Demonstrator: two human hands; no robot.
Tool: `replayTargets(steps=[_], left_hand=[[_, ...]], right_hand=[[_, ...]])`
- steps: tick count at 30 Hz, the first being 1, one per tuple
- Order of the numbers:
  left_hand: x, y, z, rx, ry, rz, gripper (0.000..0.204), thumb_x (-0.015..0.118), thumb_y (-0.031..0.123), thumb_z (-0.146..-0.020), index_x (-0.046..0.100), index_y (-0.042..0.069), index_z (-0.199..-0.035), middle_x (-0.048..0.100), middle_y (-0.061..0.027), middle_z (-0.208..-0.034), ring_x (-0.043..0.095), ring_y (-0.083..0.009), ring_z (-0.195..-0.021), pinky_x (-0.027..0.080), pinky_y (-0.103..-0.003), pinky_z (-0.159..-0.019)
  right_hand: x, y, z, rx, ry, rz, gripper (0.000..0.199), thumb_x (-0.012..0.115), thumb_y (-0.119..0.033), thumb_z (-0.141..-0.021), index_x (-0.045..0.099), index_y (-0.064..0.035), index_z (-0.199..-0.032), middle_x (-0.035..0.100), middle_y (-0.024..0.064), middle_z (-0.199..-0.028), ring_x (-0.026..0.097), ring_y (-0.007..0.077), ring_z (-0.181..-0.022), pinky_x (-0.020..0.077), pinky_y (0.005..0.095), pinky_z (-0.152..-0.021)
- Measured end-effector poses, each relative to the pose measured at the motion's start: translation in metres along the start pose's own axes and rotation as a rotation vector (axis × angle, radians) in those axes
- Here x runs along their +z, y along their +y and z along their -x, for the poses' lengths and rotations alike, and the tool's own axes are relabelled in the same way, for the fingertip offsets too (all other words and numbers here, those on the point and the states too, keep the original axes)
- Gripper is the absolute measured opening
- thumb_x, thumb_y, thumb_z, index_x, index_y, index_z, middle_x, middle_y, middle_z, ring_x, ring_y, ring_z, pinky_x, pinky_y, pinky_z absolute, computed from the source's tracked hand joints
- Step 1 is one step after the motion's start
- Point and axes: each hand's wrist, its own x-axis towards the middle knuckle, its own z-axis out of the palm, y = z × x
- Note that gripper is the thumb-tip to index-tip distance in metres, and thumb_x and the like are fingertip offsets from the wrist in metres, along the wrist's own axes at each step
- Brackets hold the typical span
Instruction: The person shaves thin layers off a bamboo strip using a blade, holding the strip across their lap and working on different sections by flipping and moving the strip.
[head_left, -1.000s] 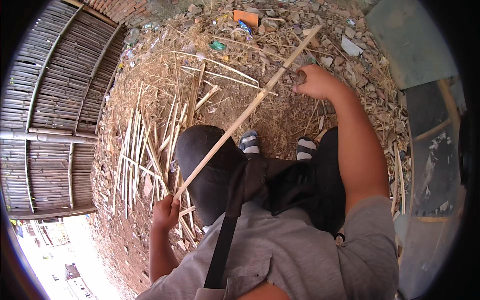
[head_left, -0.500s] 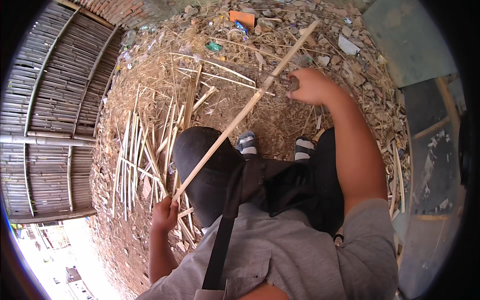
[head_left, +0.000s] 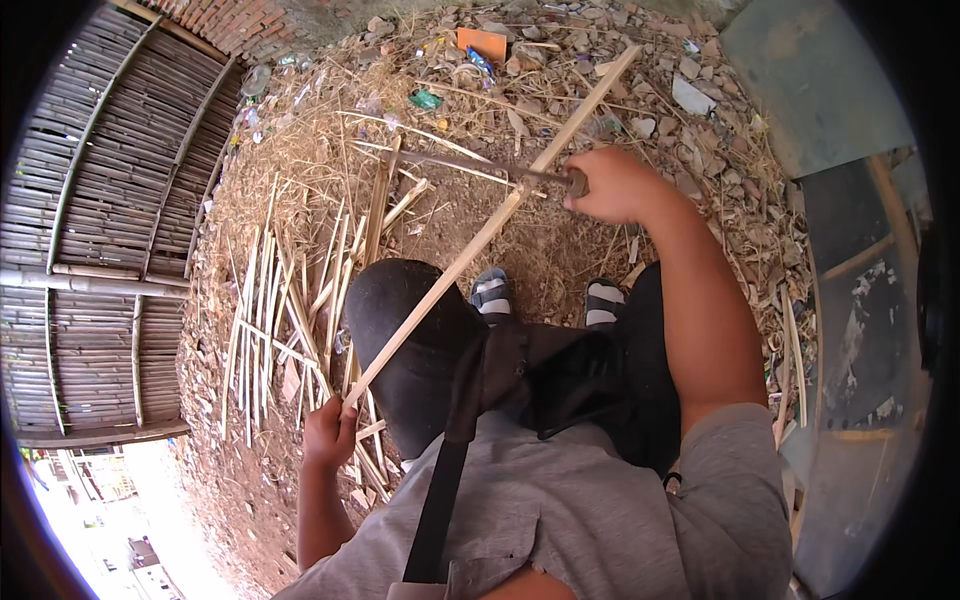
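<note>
My left hand (head_left: 328, 435) is closed around the near end of a long pale bamboo strip (head_left: 450, 272). The strip slants away to the upper right, passing over my dark-clad left knee. In my closed right hand (head_left: 607, 185) is the handle of a long, thin-bladed knife (head_left: 470, 163). Its dark blade points left and crosses the strip beyond its middle, close to a joint in the bamboo. Whether the edge bites into the strip I cannot tell.
Several split bamboo strips (head_left: 262, 320) lie piled on the ground at the left. Stones and litter, including an orange piece (head_left: 482, 44), cover the far ground. A slatted bamboo wall (head_left: 80, 150) stands left; grey panels (head_left: 815, 90) stand right.
The knife blade now shows at length across the strip, pointing left; before, only a short part showed. My right hand has shifted slightly left and nearer. My left hand keeps its hold.
</note>
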Motion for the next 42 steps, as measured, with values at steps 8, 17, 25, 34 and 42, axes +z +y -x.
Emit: replayTargets(steps=[8, 17, 25, 34, 42], left_hand=[[0.001, 0.005, -0.002, -0.023, 0.015, -0.017, 0.04, 0.056, 0.031, -0.1, 0.046, 0.004, -0.073, 0.051, -0.0209, -0.06, 0.053, -0.0452, -0.057, 0.039, -0.051, -0.053], [0.003, -0.002, -0.002, 0.048, 0.015, 0.067, 0.04, 0.054, 0.028, -0.102, 0.044, 0.004, -0.071, 0.048, -0.0168, -0.056, 0.052, -0.0399, -0.052, 0.039, -0.046, -0.051], [0.002, 0.001, -0.003, 0.043, 0.046, -0.013, 0.039, 0.058, 0.029, -0.099, 0.045, 0.005, -0.071, 0.049, -0.0173, -0.057, 0.053, -0.0404, -0.053, 0.039, -0.048, -0.052], [0.003, -0.003, -0.004, 0.02, 0.026, -0.047, 0.037, 0.061, 0.033, -0.097, 0.049, 0.005, -0.077, 0.056, -0.0208, -0.06, 0.059, -0.0463, -0.059, 0.043, -0.053, -0.053], [0.008, -0.01, -0.002, 0.022, 0.032, 0.035, 0.038, 0.061, 0.034, -0.097, 0.048, 0.005, -0.076, 0.053, -0.0202, -0.059, 0.056, -0.0459, -0.057, 0.041, -0.052, -0.052]], right_hand=[[-0.004, 0.056, -0.015, 0.224, 0.172, -0.247, 0.053, 0.081, -0.033, -0.082, 0.068, -0.002, -0.123, 0.072, 0.0186, -0.107, 0.069, 0.032, -0.099, 0.0534, 0.0419, -0.088], [0.003, 0.019, -0.004, -0.025, -0.087, 0.006, 0.043, 0.081, -0.029, -0.081, 0.07, -0.0031, -0.113, 0.071, 0.0166, -0.094, 0.07, 0.0303, -0.09, 0.0528, 0.0435, -0.083], [0.001, 0.052, -0.016, 0.169, 0.136, -0.186, 0.051, 0.08, -0.029, -0.083, 0.066, 0.0007, -0.122, 0.071, 0.0168, -0.098, 0.07, 0.0274, -0.09, 0.0531, 0.0424, -0.082], [-0.003, 0.089, -0.024, 0.287, 0.111, -0.408, 0.048, 0.08, -0.032, -0.083, 0.067, -0.004, -0.121, 0.072, 0.0115, -0.1, 0.069, 0.0257, -0.087, 0.0537, 0.042, -0.081], [-0.008, 0.015, 0.0, -0.039, -0.029, 0.039, 0.04, 0.08, -0.033, -0.083, 0.071, -0.0049, -0.111, 0.072, 0.0137, -0.106, 0.069, 0.0296, -0.099, 0.0526, 0.0401, -0.086]])
